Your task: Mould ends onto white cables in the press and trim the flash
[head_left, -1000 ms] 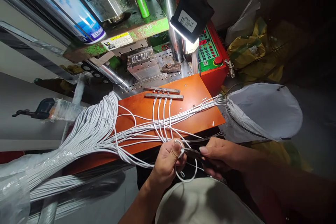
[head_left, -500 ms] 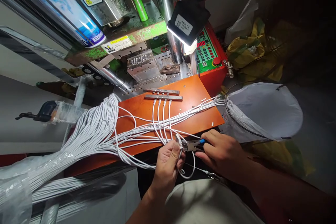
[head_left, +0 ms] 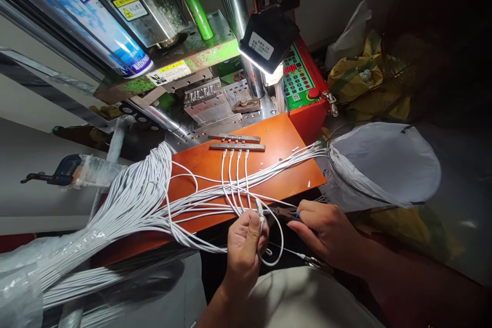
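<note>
Dim room, lit up round a smooth orange board (head_left: 274, 130) just past the grip, w/ a scuffed green steel press (head_left: 221, 52) farther back & a red control box (head_left: 307, 117) to its right. L hand (head_left: 248, 241) has a thin, bendy white cable (head_left: 283, 236) pinched btwn thumb & fingers, a loop hanging toward R hand (head_left: 326, 230), which is wrapped round metal-nosed pliers (head_left: 283, 212), tips near the cable (can't tell if touching). Loose white strands (head_left: 286, 162) lie in the way btwn grip & two metal bars (head_left: 237, 147), fat cable bundle (head_left: 134, 189) off left, white bag (head_left: 388, 164) off right.
</note>
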`<state>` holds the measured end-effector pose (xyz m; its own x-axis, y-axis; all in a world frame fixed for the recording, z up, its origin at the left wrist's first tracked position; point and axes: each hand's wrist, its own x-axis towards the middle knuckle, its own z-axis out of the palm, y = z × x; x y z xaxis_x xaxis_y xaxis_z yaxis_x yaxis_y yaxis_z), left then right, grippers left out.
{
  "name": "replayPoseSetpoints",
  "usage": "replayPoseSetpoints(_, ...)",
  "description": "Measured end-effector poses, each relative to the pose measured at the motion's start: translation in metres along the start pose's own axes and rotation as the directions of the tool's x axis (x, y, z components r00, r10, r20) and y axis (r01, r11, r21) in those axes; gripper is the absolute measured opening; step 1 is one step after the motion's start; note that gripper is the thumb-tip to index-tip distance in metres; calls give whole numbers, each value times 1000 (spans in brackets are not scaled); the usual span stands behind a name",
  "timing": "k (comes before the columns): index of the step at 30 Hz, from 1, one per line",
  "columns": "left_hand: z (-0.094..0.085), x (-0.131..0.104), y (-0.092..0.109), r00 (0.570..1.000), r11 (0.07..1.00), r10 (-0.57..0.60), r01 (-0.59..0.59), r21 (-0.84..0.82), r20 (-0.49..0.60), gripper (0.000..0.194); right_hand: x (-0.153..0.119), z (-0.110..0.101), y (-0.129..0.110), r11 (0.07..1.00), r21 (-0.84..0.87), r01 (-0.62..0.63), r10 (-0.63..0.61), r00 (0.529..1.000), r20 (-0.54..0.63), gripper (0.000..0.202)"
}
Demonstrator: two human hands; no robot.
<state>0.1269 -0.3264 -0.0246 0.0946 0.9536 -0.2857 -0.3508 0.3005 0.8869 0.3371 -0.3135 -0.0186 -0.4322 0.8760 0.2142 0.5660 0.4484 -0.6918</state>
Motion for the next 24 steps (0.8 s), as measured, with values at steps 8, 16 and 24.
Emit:
replayPoseSetpoints(8, 5, 6, -17, 939, 933, 318, -287, 219, -127, 44, -5, 23, -24, 991, -90, -95, 86, 991, -102, 50)
replayPoseSetpoints(16, 6, 10, -16, 936, 945, 294, -255, 207, -191, 46, 0, 31, -26, 981, -182, -63, 30, 984, -177, 47)
replayPoseSetpoints(24, 10, 12, -4, 985, 994, 109, -108, 13, -134, 51, 6, 18, -19, 971, -237, -13, -28, 986, -167, 48)
